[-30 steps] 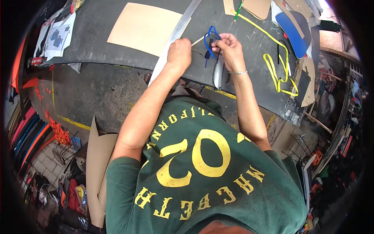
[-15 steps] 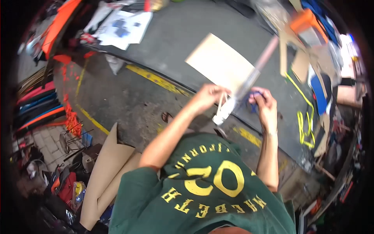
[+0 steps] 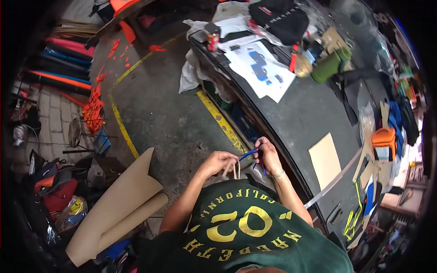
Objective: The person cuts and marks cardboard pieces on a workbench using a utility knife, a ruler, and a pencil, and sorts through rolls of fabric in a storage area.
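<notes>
My left hand is closed, its fingertips pinching a thin beige strip that loops down in front of the shirt. A blue cord runs between both hands. My right hand, with a bracelet at the wrist, is closed round the blue cord. Both hands are close together in front of my chest, beside the table's edge. On the dark table lie a beige sheet and a long metal ruler.
Printed papers, a red can, a green roll and a black bag lie on the table's far end. An orange case and yellow tape are at the right. Rolled brown sheets stand at the lower left.
The view has turned left, so the table shows further right. Both hands have come away from the tabletop, with the beige strip and blue cord, and are now before my chest.
</notes>
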`<state>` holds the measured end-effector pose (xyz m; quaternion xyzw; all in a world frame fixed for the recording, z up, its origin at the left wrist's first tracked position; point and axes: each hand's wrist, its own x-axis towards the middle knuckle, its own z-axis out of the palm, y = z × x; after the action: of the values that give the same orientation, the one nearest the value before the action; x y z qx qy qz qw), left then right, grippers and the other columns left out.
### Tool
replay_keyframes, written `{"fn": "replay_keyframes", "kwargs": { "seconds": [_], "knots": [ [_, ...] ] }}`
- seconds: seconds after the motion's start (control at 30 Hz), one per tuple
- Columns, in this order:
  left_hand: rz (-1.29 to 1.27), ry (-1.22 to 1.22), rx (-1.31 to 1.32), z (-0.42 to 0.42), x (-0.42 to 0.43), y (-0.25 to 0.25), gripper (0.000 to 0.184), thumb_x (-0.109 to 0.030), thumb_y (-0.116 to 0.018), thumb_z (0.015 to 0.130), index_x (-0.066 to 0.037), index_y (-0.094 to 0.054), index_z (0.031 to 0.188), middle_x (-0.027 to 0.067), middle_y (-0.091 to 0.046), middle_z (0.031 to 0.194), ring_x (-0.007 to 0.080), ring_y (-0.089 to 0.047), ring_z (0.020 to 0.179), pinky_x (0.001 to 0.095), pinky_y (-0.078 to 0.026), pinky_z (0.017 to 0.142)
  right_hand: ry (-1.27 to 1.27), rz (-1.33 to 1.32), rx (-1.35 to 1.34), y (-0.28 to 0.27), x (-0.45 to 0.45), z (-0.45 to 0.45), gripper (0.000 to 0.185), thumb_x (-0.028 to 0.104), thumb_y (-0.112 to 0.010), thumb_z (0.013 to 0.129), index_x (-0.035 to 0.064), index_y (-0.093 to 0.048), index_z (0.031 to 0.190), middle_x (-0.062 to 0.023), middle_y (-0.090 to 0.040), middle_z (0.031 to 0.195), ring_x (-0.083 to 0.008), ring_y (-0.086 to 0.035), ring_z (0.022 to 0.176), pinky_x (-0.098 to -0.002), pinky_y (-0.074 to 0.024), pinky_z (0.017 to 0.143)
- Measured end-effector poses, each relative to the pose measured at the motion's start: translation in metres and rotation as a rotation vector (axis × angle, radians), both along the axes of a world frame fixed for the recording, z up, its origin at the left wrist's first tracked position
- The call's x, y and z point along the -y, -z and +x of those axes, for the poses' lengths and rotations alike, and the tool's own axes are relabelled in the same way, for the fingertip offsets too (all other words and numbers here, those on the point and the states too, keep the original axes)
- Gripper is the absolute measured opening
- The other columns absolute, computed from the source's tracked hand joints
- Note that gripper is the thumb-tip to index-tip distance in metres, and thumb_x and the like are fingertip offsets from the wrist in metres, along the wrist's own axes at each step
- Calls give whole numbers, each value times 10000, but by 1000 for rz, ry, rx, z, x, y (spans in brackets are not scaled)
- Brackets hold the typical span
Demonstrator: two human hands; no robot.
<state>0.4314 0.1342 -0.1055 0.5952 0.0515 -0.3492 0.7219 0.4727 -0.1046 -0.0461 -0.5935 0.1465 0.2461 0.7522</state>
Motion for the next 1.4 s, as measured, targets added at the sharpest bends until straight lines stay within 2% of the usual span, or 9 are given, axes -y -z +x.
{"fn": "replay_keyframes", "kwargs": {
  "seconds": [0.2, 0.43, 0.7, 0.8, 0.87, 0.97, 1.1, 1.23, 1.4],
  "knots": [
    [141, -64, 570, 69, -70, -11, 167, -155, -628, 1038, -131, -726, 1171, 37, -534, 1484, 171, -522, 1325, 406, -444, 1085, -363, -179, 136, 0, -85, 86, 150, 130, -435, 860, 23, -540, 847, -22, -495, 787, -124, -472, 646, -292, -390, 621],
    [-913, -514, -181, 204, -128, -2, 204, -221, -471, 1110, -191, -573, 1284, 20, -617, 1360, 195, -638, 1205, 503, -572, 954, -648, -438, 881, -24, -194, 230, 137, 102, -531, 968, -22, -583, 994, -225, -548, 952, -413, -551, 932, -457, -463, 851],
    [-320, -758, -119, 386, -207, -86, 322, -249, -464, 1100, -113, -547, 1380, 37, -637, 1279, 172, -626, 1210, 343, -538, 985, -688, -759, 1343, -79, -305, 395, 317, 63, -651, 842, 26, -592, 1152, -175, -571, 1107, -384, -566, 1079, -471, -477, 931],
    [-751, -600, -161, 463, -220, -67, 341, -273, -460, 1108, -87, -553, 1378, 71, -638, 1298, 206, -635, 1202, 374, -549, 982, -594, -689, 1349, -92, -326, 451, 422, 29, -615, 873, -14, -566, 1290, -219, -558, 1211, -401, -561, 1144, -461, -463, 1001],
    [-339, -421, 281, 518, -230, -66, 338, -284, -451, 1112, -82, -563, 1359, 87, -644, 1286, 215, -648, 1181, 376, -566, 958, -375, -651, 1291, -90, -334, 488, 446, 45, -622, 914, -31, -538, 1345, -237, -543, 1270, -428, -545, 1203, -466, -455, 1046],
    [-379, -402, -136, 613, -229, -112, 312, -286, -486, 1098, -66, -620, 1273, 79, -687, 1141, 187, -699, 1016, 325, -598, 834, -175, -717, 1139, -96, -328, 537, 490, 93, -639, 979, -53, -478, 1418, -263, -489, 1424, -457, -496, 1331, -450, -451, 1110],
    [-138, -336, 89, 752, -232, -52, 176, -244, -571, 1059, -101, -646, 989, -10, -624, 786, 78, -526, 552, 218, -406, 475, -51, -821, 1057, -132, -317, 552, 437, 147, -665, 984, -19, -550, 1371, -231, -527, 1421, -429, -555, 1281, -446, -485, 1069],
    [784, 164, 919, 852, -240, 61, 397, -383, -478, 1074, -50, -654, 1202, 191, -700, 1178, 409, -680, 1027, 478, -520, 904, -89, -755, 838, -128, -302, 517, 328, 172, -676, 985, 6, -642, 1266, -197, -615, 1316, -397, -624, 1190, -437, -521, 1003],
    [937, 320, 1049, 893, -246, 114, 440, -276, -633, 990, 14, -636, 1322, 219, -696, 1263, 381, -645, 1210, 459, -507, 1035, 151, -669, 384, -121, -273, 420, 251, 185, -652, 1008, 29, -704, 1198, -166, -707, 1115, -363, -698, 1006, -430, -553, 904]
  ]
}}
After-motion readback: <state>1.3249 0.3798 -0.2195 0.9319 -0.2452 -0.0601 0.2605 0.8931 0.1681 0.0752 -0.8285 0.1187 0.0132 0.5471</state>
